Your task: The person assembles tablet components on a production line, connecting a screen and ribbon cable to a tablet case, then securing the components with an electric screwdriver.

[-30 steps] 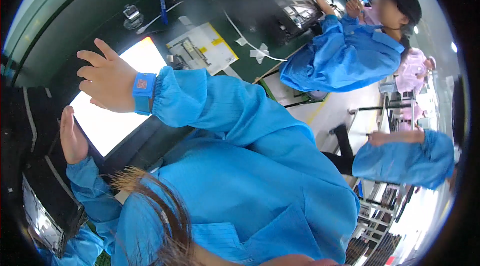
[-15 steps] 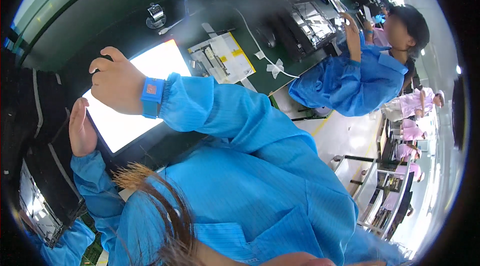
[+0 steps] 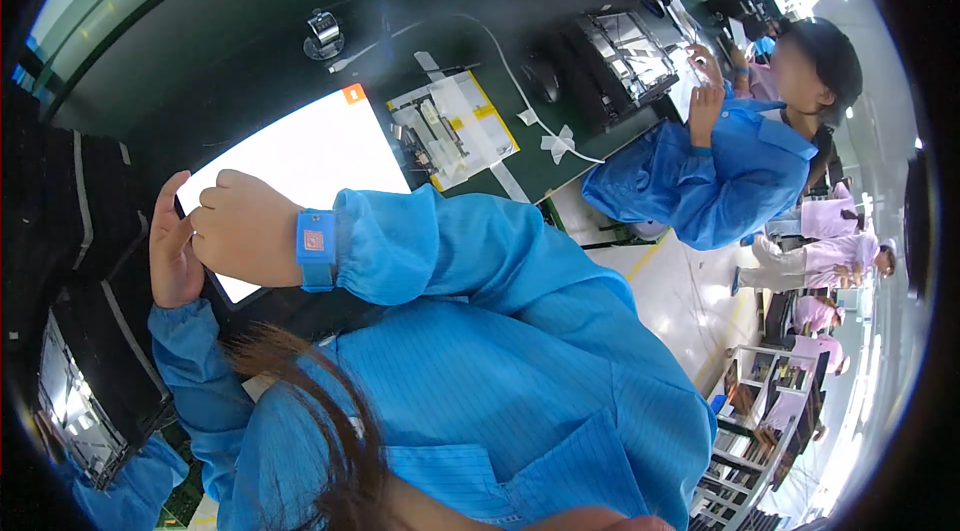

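A glowing white flat panel (image 3: 310,146) with a dark rim and an orange corner tab (image 3: 354,93) lies in front of me. My left hand (image 3: 173,256) stands on edge along the panel's left side, fingers stretched out and thumb apart. Over the panel's left part, my right hand (image 3: 243,228) is closed, its fingers curled down against the left hand's thumb. What the right fingers hold, if anything, is hidden. A blue wristband (image 3: 316,246) sits on my right wrist.
Right of the panel lies a taped plate with small parts (image 3: 455,126). Beyond are a round metal stand (image 3: 323,34), a white cable (image 3: 490,41) and a black mouse (image 3: 543,79). A co-worker (image 3: 700,161) in blue works at the right; black padded bins (image 3: 90,201) stand at left.
My right hand has come down from above the panel toward me, its fingers curling closed beside the left thumb. The panel's orange corner tab now shows more clearly.
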